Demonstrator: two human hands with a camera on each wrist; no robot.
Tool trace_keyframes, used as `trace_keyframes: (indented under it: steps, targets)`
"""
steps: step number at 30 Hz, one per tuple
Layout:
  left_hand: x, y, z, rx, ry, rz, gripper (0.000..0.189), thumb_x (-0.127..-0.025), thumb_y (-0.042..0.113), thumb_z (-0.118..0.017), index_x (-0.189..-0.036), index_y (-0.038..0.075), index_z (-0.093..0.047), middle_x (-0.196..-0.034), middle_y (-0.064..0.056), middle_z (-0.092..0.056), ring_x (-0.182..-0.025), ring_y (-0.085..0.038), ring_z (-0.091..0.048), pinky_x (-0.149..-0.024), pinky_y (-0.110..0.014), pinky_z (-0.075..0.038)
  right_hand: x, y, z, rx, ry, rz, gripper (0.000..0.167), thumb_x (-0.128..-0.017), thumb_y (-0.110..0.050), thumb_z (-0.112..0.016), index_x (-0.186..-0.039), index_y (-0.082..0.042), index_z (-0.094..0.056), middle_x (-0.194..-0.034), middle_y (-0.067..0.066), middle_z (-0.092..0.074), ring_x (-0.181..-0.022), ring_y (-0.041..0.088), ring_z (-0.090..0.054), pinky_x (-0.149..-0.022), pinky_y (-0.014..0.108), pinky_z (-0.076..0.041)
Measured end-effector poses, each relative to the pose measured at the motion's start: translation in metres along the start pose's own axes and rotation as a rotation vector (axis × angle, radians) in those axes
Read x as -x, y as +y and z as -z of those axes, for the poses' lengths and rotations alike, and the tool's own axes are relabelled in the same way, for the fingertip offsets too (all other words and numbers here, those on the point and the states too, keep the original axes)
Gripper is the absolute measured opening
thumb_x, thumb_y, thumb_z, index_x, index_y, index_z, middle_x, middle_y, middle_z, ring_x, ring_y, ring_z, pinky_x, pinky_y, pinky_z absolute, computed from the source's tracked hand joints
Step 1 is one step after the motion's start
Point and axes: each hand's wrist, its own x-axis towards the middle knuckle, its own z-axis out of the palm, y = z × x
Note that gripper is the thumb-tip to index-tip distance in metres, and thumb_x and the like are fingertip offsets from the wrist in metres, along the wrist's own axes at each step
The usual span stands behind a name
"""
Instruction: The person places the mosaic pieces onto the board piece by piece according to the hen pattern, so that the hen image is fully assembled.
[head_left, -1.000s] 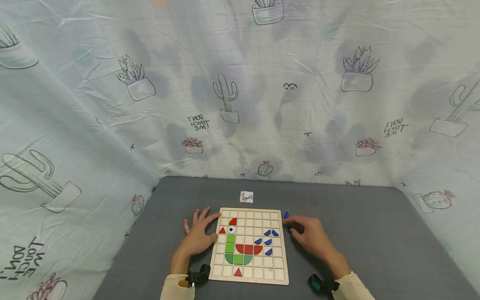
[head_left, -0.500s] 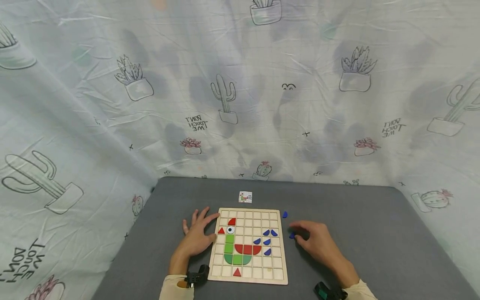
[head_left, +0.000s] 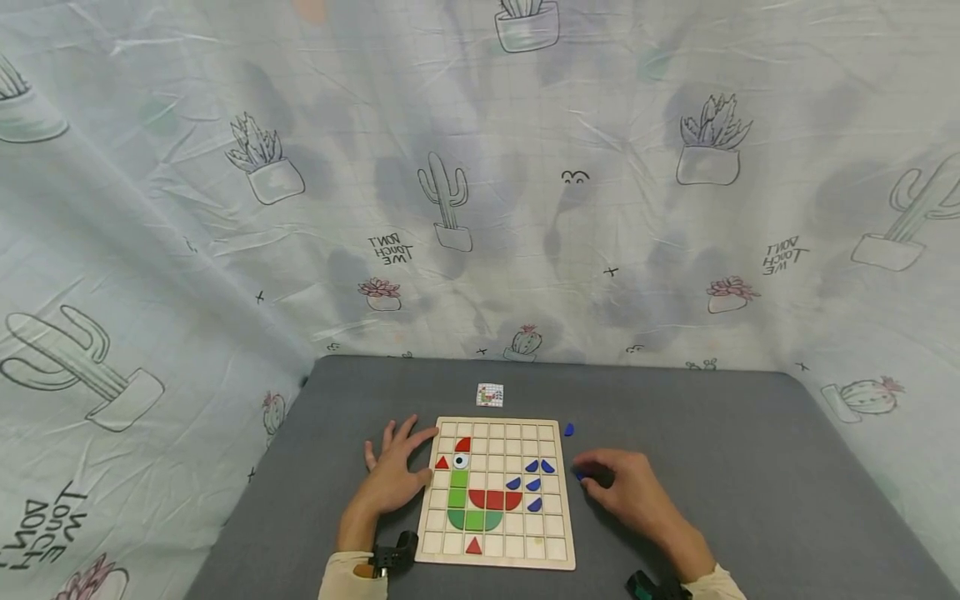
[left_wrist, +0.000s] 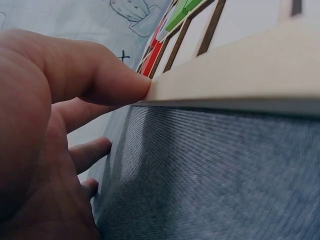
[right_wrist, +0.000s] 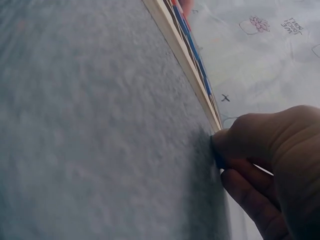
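A wooden grid board [head_left: 517, 560] lies flat with coloured pieces set in its squares. My left hand [head_left: 393, 479] rests at its left side, thumb and index fingertip touching the edge, the other fingers spread. Just off the board's right edge, my right hand [head_left: 630, 487] pinches a small blue rounded piece [right_wrist: 218, 159] between thumb and fingers, close to the table. Most of that piece is hidden by the fingers. Another blue piece [head_left: 569, 430] lies on the table beyond the right hand, near the board's upper right corner.
Red, green and blue pieces form a bird-like figure, with a round eye piece [head_left: 461, 461]. Behind the board lies a small printed card [head_left: 490, 395] with a similar picture. The grey table [head_left: 720, 433] meets a patterned curtain [head_left: 525, 208] at the back.
My right hand first drew back right from the board's edge, baring a blue piece at its fingertips, then closed on it and shifted slightly left. The left hand stays at the board's edge.
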Motion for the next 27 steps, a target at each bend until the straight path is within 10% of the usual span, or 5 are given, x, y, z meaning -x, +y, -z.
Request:
trace_keyframes:
  steps: [27]
  targets:
    - [-0.001, -0.004, 0.000, 0.004, -0.005, -0.010, 0.067, -0.089, 0.004, -0.073, -0.155, 0.015, -0.064, -0.179, -0.023, -0.028, -0.168, -0.054, 0.000, -0.122, -0.078, 0.020, -0.008, -0.046, -0.027, -0.126, -0.066, -0.042, 0.030, -0.086, 0.002, -0.088, -0.111, -0.012, -0.084, -0.101, -0.005, -0.082, -0.086, -0.002, -0.068, -0.078, 0.027, -0.063]
